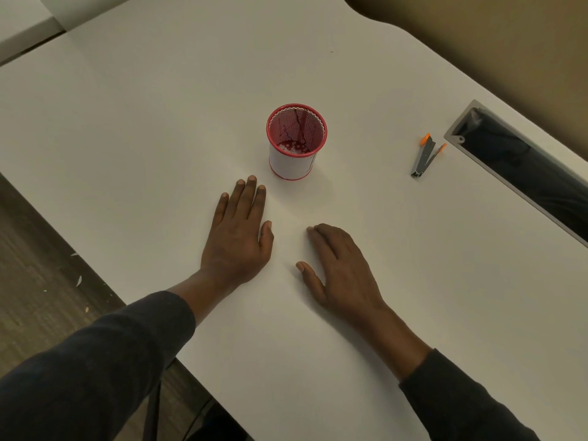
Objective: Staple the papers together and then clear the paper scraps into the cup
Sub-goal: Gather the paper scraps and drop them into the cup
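A red mesh cup (296, 142) stands upright in the middle of the white table (159, 122), with small white bits at its bottom and white paper lining its lower wall. A grey stapler with orange ends (425, 156) lies to the right of the cup. My left hand (237, 232) rests flat on the table just in front and left of the cup, fingers spread, holding nothing. My right hand (342, 267) lies palm down beside it, fingers slightly curled, also holding nothing. No loose papers or scraps show on the table.
A long grey-framed cable slot (521, 168) with a dark inside runs along the table's right side. The table's left edge drops to a wooden floor (41, 265) with a few small white bits on it.
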`<action>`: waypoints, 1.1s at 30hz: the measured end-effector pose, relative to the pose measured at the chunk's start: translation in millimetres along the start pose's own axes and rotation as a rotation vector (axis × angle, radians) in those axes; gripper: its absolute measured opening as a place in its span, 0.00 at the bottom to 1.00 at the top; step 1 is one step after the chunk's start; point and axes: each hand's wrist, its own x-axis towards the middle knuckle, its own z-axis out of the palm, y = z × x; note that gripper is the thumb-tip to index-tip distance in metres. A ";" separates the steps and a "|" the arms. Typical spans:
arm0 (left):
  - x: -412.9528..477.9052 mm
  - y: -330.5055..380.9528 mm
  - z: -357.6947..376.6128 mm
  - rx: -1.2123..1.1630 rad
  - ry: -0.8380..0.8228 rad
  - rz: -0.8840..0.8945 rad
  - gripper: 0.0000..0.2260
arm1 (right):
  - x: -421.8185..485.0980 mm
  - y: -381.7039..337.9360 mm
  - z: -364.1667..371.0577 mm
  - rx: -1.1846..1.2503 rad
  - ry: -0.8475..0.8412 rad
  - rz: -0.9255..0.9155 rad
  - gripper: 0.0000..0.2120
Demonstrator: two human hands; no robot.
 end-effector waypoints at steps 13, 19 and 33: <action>-0.1 0.7 -1.3 0.001 -0.018 -0.011 0.30 | -12.9 2.7 3.8 -0.046 0.086 0.009 0.24; 0.1 0.6 -1.7 -0.005 -0.014 -0.012 0.30 | -14.7 4.4 0.2 -0.075 0.121 0.092 0.28; -0.3 0.5 -0.2 -0.004 0.010 0.001 0.29 | -5.2 -11.5 8.0 -0.235 -0.129 0.239 0.38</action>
